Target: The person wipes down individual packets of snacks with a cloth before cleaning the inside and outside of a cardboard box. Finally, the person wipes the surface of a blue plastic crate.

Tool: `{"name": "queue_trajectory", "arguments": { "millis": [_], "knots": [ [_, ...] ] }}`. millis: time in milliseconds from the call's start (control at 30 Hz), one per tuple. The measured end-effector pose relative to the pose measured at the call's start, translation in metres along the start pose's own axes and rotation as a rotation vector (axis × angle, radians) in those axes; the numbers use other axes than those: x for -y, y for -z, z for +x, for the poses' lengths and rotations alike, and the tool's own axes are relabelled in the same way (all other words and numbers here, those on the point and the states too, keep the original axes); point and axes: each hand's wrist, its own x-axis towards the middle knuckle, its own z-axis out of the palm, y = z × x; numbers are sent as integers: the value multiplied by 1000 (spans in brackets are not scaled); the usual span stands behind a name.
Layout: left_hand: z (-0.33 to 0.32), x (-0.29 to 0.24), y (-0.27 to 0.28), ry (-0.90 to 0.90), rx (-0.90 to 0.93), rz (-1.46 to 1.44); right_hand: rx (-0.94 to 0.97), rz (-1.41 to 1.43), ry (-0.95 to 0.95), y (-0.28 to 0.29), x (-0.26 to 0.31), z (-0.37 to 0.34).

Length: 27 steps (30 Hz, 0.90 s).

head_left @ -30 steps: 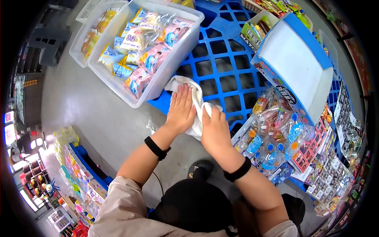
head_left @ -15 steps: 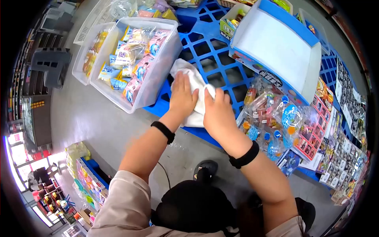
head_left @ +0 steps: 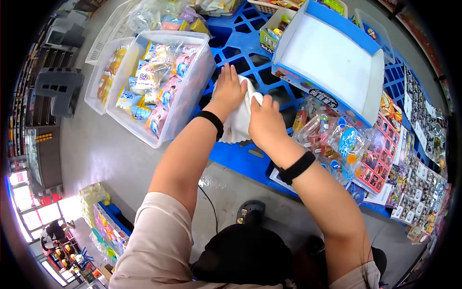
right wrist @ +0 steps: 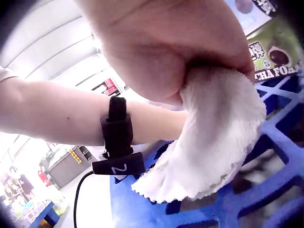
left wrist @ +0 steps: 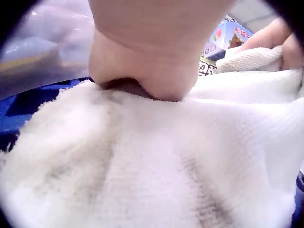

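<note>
A white towel (head_left: 237, 124) lies on a blue plastic grid platform (head_left: 240, 164), soiled with grey marks in the left wrist view. My left hand (head_left: 230, 92) rests flat on the towel, its fingers straight and pointing toward the far side. Beside it, my right hand (head_left: 267, 124) grips a bunched part of the towel, which hangs out of the fist in the right wrist view. The left palm presses the cloth (left wrist: 142, 152) close to the grid. A clear plastic bin (head_left: 190, 108) of snack packets stands just left of the left hand.
An open blue-and-white carton (head_left: 332, 53) stands at the right, with bagged bottles and sweets (head_left: 332, 139) in front of it. A green box (head_left: 268, 37) sits behind the grid's middle. Printed card sheets (head_left: 382, 154) lie farther right. Grey floor (head_left: 159, 168) surrounds the platform.
Both hands and the towel have slid over the grid, the left hand pushing farther away from the body. The head view has shifted, showing more of the platform's near edge.
</note>
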Motion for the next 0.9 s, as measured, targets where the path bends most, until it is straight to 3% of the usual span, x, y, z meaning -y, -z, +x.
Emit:
{"name": "queue_trajectory", "arguments": {
  "millis": [133,200,233,300,367,433,467,567,633,700,733,767,833,900],
  "knots": [
    [-16,-8,4,117,49,56,94,-20,-6,7,0,-1],
    [-35,0,3,-78,-149,190,132,-11,-10,6,-2,-11],
    [-45,-1,6,-80,-147,192,177,0,-12,5,-2,-18],
    [-58,-9,26,3,129,18,212,10,-10,6,0,-29],
    [-59,-5,34,-79,51,-6,184,43,-2,5,1,-35],
    [-52,-17,58,171,77,-77,175,55,-9,15,2,-36],
    [-49,-20,65,210,-20,-112,112,107,15,20,3,-36],
    [-20,-25,94,313,-86,-277,-50,185,49,34,9,-24],
    [11,-37,112,287,-266,-212,-143,215,58,38,15,-8],
    [35,-45,115,239,-325,-184,-366,222,79,39,20,13],
    [47,-46,114,190,-393,-150,-359,210,47,37,19,20],
    [53,-39,97,198,-277,-88,-363,209,49,33,16,26],
    [58,-12,46,-8,-146,15,-193,178,-57,17,8,33],
    [49,1,10,32,136,285,-169,148,-42,-4,-3,34]
  ]
}}
